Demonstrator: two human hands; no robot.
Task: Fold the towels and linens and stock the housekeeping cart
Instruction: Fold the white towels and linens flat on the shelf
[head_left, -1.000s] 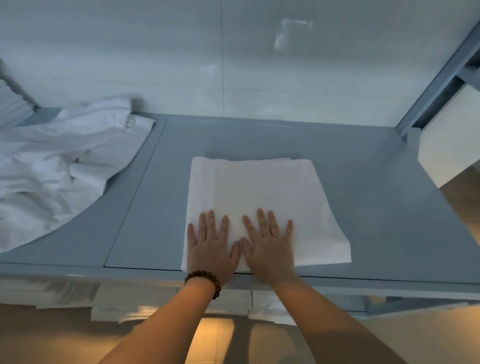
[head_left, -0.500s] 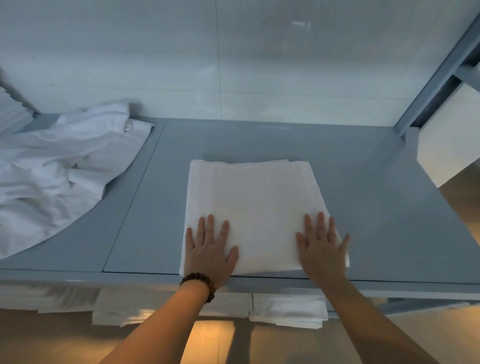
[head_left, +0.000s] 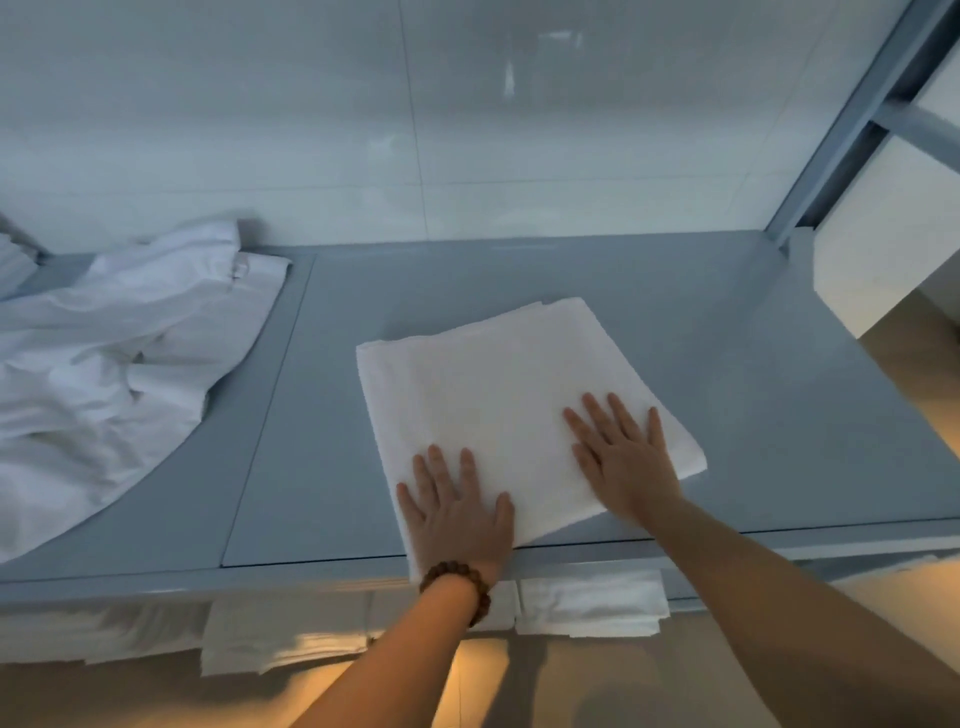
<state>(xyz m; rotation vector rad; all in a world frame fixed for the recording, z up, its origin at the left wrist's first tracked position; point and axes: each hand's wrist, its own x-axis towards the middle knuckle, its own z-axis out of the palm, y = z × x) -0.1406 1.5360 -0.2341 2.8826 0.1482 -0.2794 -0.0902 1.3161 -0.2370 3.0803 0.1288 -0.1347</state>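
A folded white towel (head_left: 493, 395) lies on the grey-blue cart top (head_left: 727, 364), turned so its near left corner hangs slightly over the front edge. My left hand (head_left: 457, 512), with a brown bead bracelet at the wrist, lies flat on the towel's near left corner, fingers straight. On the towel's near right part my right hand (head_left: 623, 457) presses flat, fingers spread.
A crumpled white sheet (head_left: 104, 384) covers the left part of the cart top. Folded white linens (head_left: 592, 605) are stacked on the shelf below the front edge. A tiled wall stands behind, and a grey-blue upright frame post (head_left: 852, 119) rises at the right.
The towel has rotated counter-clockwise under both hands. My right hand moved up and right across it after sliding away from the left hand; my left hand stayed at the near left corner.
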